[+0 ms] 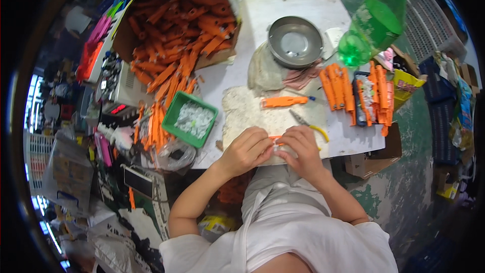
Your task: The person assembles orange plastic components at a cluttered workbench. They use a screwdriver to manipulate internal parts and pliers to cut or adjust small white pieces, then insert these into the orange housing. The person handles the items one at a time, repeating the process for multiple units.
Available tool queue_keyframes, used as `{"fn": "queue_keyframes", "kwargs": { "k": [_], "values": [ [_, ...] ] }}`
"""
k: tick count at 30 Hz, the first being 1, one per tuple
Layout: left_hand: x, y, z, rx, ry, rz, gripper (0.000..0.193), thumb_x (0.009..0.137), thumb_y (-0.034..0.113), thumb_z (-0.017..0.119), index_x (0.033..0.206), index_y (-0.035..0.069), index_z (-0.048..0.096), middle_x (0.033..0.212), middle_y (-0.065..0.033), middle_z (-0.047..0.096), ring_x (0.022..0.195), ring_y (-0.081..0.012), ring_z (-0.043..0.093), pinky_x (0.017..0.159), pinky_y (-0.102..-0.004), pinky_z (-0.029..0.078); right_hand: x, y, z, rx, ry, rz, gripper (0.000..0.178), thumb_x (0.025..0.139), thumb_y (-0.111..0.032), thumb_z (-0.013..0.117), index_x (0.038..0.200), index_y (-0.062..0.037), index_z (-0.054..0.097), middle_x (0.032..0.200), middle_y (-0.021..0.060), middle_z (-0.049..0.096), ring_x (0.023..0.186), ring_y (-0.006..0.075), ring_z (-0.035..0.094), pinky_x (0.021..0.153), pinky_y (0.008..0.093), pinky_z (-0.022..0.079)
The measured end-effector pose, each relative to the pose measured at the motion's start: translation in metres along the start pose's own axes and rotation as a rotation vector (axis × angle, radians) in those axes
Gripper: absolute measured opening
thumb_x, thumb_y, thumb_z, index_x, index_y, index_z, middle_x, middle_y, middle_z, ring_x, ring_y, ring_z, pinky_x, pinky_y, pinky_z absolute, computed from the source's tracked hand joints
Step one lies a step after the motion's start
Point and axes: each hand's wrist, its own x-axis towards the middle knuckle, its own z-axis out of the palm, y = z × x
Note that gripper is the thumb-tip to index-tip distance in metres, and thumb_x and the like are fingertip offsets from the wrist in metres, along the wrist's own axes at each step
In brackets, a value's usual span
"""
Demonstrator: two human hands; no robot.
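Note:
My left hand (246, 147) and my right hand (303, 150) meet at the front edge of the white table. Between their closed fingertips is a small orange plastic part (275, 137) with a whitish bit at it; the fingers cover most of it. Just beyond, on a worn pale board (241, 108), lies an orange plastic casing (283, 102) with a dark blue-tipped tool beside its right end. Pliers with yellow handles (305, 121) rest close to my right hand. To the left of my left hand stands a green tray (171, 130) of small white parts (193, 120).
A large carton (230, 53) lies open at the far left, orange casings (177, 30) spilling out. A metal bowl (303, 61) sits on cloth at the back. Stacked orange casings (336, 87) and a green bottle (374, 23) stand at the right. A clear plastic bag (177, 154) lies front left.

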Motion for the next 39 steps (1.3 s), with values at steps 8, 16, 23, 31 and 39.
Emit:
{"fn": "queue_keyframes", "kwargs": {
  "k": [8,16,23,31,39],
  "values": [
    [0.058,0.026,0.026,-0.083,-0.029,0.315,0.023,0.069,0.001,0.071,0.088,-0.004,0.059,0.087,-0.0122,0.057,0.083,-0.0285,0.060,0.074,-0.0368,0.052,-0.019,0.004,-0.057,0.548,-0.021,0.392,0.014,0.088,-0.013,0.061,0.089,0.0008,0.064,0.091,0.0070,0.063,0.094,0.0194,0.056,0.088,0.0326,0.042],
    [0.115,0.054,0.071,-0.231,-0.064,0.465,0.023,0.070,0.000,0.072,0.088,-0.002,0.059,0.088,-0.0116,0.057,0.086,-0.0281,0.060,0.077,-0.0369,0.052,-0.064,0.022,-0.111,0.853,0.056,0.679,0.019,0.092,-0.018,0.059,0.092,0.0000,0.063,0.095,0.0031,0.060,0.090,0.0083,0.052,0.082,0.0233,0.043],
    [0.133,0.062,0.095,-0.258,0.015,0.365,0.025,0.066,-0.001,0.073,0.087,-0.001,0.059,0.087,-0.0112,0.056,0.087,-0.0287,0.059,0.074,-0.0372,0.051,-0.074,0.016,-0.124,1.007,0.351,0.703,0.023,0.092,-0.021,0.058,0.100,0.0002,0.060,0.097,0.0031,0.061,0.092,0.0102,0.054,0.085,0.0252,0.042],
    [0.140,0.063,0.101,-0.107,0.058,0.444,0.025,0.066,0.002,0.072,0.086,-0.002,0.058,0.087,-0.0121,0.056,0.086,-0.0295,0.058,0.076,-0.0383,0.051,-0.080,0.023,-0.118,1.084,0.363,0.794,0.015,0.087,-0.011,0.064,0.097,-0.0002,0.063,0.089,0.0033,0.064,0.080,0.0091,0.057,0.077,0.0224,0.045],
    [0.168,0.059,0.132,-0.010,0.131,0.362,0.025,0.065,0.001,0.074,0.084,0.001,0.057,0.085,-0.0096,0.056,0.087,-0.0280,0.057,0.077,-0.0377,0.049,-0.093,0.029,-0.124,0.257,0.463,0.615,0.012,0.086,-0.012,0.062,0.086,0.0005,0.062,0.086,0.0072,0.061,0.082,0.0185,0.055,0.075,0.0310,0.042]
  ]
}}
